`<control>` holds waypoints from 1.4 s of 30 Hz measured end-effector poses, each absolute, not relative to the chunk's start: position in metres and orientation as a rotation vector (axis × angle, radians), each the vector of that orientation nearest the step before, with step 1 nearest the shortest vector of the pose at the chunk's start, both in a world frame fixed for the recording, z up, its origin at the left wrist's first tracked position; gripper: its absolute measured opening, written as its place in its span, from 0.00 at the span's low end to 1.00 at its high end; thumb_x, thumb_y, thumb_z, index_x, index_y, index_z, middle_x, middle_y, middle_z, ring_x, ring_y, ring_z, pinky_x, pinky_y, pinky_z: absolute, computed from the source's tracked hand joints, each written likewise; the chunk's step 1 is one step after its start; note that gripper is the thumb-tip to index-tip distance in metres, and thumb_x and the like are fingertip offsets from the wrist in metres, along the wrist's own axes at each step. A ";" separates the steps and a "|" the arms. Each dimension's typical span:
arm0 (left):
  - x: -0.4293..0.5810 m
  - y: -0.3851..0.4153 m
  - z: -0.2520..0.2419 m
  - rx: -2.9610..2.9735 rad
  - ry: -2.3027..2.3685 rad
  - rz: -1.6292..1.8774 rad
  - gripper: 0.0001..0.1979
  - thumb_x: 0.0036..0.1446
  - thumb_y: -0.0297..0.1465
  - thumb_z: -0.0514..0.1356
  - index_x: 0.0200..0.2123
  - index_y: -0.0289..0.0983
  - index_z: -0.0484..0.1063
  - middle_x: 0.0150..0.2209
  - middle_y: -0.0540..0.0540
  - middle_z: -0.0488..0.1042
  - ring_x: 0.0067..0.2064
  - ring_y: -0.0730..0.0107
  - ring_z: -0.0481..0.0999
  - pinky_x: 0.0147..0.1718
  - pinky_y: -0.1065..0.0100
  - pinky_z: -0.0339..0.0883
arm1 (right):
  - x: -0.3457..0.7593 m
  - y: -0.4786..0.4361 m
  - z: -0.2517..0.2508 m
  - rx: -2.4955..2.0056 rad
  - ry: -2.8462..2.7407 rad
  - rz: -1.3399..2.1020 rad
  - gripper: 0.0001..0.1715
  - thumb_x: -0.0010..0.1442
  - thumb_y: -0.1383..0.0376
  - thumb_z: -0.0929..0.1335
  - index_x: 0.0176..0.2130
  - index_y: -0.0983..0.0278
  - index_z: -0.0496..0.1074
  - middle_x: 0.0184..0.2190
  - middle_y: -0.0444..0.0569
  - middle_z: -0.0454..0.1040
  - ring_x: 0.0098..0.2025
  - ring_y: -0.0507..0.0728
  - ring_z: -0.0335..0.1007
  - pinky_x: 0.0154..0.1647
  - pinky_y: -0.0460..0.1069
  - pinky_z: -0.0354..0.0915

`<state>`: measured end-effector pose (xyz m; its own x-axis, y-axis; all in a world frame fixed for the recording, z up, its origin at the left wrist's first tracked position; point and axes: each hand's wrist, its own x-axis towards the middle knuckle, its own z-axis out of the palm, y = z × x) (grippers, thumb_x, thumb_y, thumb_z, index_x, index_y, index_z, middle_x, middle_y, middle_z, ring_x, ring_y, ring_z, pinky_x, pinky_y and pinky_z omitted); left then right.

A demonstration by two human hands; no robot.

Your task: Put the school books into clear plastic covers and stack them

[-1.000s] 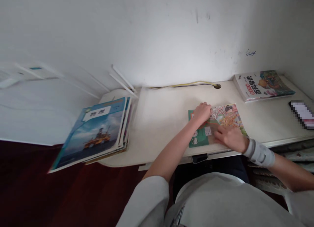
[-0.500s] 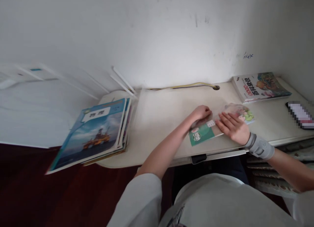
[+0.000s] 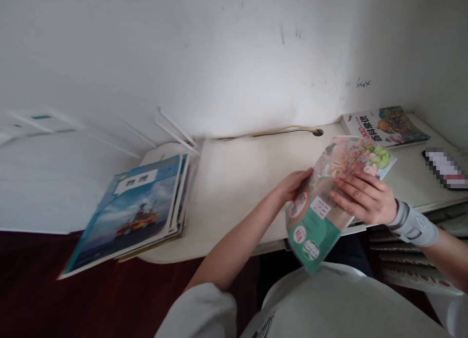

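Note:
I hold a thin book with a green and colourful cover (image 3: 340, 162) above the front edge of the white desk (image 3: 241, 177), tilted toward me. My left hand (image 3: 294, 183) grips its left edge, fingers curled behind the cover. My right hand (image 3: 365, 196), with a grey wrist brace, lies on the cover with its fingers pressed flat and the thumb under the book's right side.
A stack of books topped by a blue one with an oil rig (image 3: 135, 211) overhangs the desk's left end. Another colourful book (image 3: 383, 124) lies at the back right. A phone (image 3: 446, 168) rests at the right edge. A cable (image 3: 281, 131) runs along the wall.
The book lay flat on the desk under both hands; both hands have lifted it off the surface and tipped it up toward me. The view has shifted slightly left.

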<state>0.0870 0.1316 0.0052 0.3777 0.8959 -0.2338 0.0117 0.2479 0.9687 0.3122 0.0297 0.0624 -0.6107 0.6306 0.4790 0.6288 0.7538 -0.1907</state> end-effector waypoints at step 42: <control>0.083 0.071 0.095 2.953 0.889 1.079 0.17 0.64 0.35 0.48 0.24 0.37 0.62 0.17 0.55 0.62 0.18 0.79 0.60 0.19 0.72 0.49 | 0.336 0.037 0.109 -1.021 -1.973 -0.540 0.23 0.53 0.58 0.72 0.48 0.56 0.67 0.54 0.51 0.65 0.58 0.64 0.60 0.59 0.66 0.54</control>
